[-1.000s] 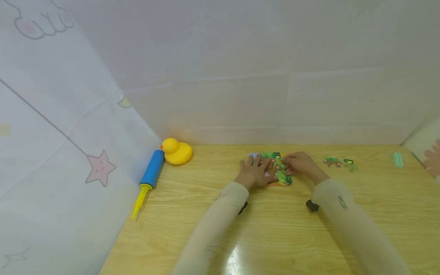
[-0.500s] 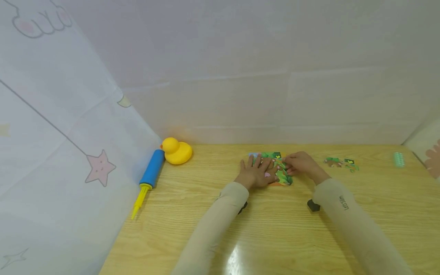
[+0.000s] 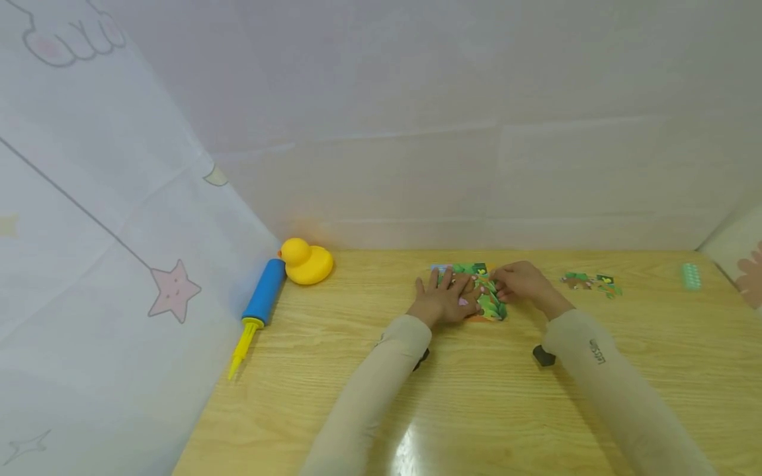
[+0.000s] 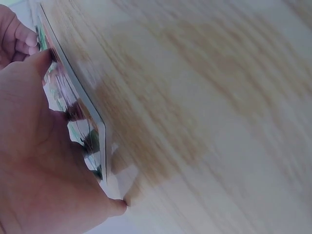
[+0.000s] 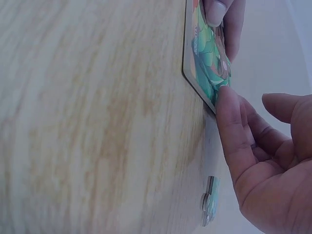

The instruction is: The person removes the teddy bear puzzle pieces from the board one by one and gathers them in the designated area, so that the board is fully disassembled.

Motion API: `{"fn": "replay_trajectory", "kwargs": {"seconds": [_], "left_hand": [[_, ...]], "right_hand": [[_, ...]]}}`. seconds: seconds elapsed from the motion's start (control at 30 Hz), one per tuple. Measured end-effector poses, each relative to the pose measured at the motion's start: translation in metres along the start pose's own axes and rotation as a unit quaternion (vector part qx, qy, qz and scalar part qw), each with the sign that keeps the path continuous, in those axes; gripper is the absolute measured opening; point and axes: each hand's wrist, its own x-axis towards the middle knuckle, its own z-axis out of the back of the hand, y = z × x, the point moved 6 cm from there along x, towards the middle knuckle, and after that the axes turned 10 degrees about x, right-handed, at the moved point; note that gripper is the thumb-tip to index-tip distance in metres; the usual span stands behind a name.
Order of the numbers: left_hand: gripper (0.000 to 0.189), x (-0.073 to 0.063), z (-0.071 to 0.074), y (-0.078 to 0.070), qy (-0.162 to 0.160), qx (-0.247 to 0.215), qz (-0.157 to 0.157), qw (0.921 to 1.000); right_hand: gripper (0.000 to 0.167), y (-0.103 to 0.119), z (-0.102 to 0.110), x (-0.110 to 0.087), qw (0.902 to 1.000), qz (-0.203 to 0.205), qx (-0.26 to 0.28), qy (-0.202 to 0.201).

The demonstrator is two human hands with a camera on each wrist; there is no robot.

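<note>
A colourful jigsaw puzzle board (image 3: 493, 311) with green leaves and an orange border lies flat near the table's back edge. My left hand (image 3: 439, 304) rests palm down across it with fingers spread, hiding much of the picture; in the left wrist view the thumb touches the table beside the board's edge. At the board's right side is my right hand (image 3: 524, 285), its loosely bent fingers (image 5: 229, 114) touching the edge while the thumb stands apart from them. Nothing shows in its grasp. Several loose puzzle pieces (image 3: 579, 282) lie on the table to the right.
On the left, a yellow rubber duck (image 3: 309, 266) sits beside a blue hand pump (image 3: 265, 291) with a yellow nozzle. A small mint-green studded object (image 3: 691, 276) is near the right back corner. White fabric (image 3: 393, 185) rises behind the wooden table (image 3: 476, 410).
Both hands stay in nearly the same places on and beside the puzzle board. The right hand's fingers shift only very slightly.
</note>
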Motion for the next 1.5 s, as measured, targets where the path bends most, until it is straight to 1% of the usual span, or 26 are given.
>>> {"fn": "replay_trajectory", "kwargs": {"seconds": [0.2,0.37,0.4,0.47,0.6,0.63,0.77,0.93,1.07,1.17,1.27,1.33,1.4,1.5], "left_hand": [[0.068,0.000,-0.001,0.000,-0.001,0.004,0.005,1.0000],[0.073,0.001,-0.001,0.000,0.000,0.008,0.004,1.0000],[0.075,0.004,-0.002,0.001,0.000,0.010,0.009,0.9999],[0.075,0.003,-0.001,0.000,0.001,0.014,0.012,0.9998],[0.070,0.003,-0.001,0.000,-0.002,0.024,0.022,0.9995],[0.068,0.001,0.001,-0.001,-0.004,0.026,0.021,0.9994],[0.066,0.003,-0.001,-0.001,-0.009,0.040,0.031,0.9987],[0.064,0.002,0.001,-0.003,-0.013,0.041,0.028,0.9987],[0.064,0.003,0.001,-0.003,-0.009,0.040,0.030,0.9987],[0.066,0.009,-0.003,-0.002,0.004,0.040,0.038,0.9985],[0.069,0.015,-0.008,-0.001,0.019,0.036,0.044,0.9982],[0.068,0.017,-0.010,0.000,0.022,0.036,0.047,0.9980],[0.068,0.018,-0.010,0.001,0.017,0.036,0.047,0.9981],[0.068,0.014,-0.005,-0.001,0.002,0.044,0.044,0.9980]], "right_hand": [[0.049,0.002,0.001,-0.002,1.0000,0.007,-0.001,-0.006],[0.051,0.001,0.001,-0.002,0.9998,0.010,-0.014,-0.010],[0.050,0.001,0.001,-0.002,0.9998,0.012,-0.015,-0.009],[0.049,0.000,0.001,-0.002,0.9998,0.014,-0.014,-0.007],[0.044,-0.002,0.001,-0.001,0.9997,0.017,-0.014,-0.006],[0.044,-0.002,0.000,-0.001,0.9997,0.018,-0.013,-0.006],[0.041,-0.003,-0.002,0.000,0.9999,0.012,-0.009,-0.006],[0.040,-0.004,-0.004,0.000,0.9999,0.009,-0.005,-0.002],[0.041,-0.005,-0.003,0.002,0.9999,0.010,-0.014,0.002],[0.042,-0.006,-0.001,0.003,0.9998,0.008,-0.017,0.002],[0.042,-0.007,0.000,0.003,0.9999,0.005,-0.009,0.001],[0.042,-0.008,0.001,0.004,1.0000,0.002,0.004,-0.001],[0.043,-0.010,0.002,0.004,0.9998,0.000,0.022,-0.003],[0.045,-0.015,0.006,0.003,0.9987,-0.004,0.051,-0.004]]}}
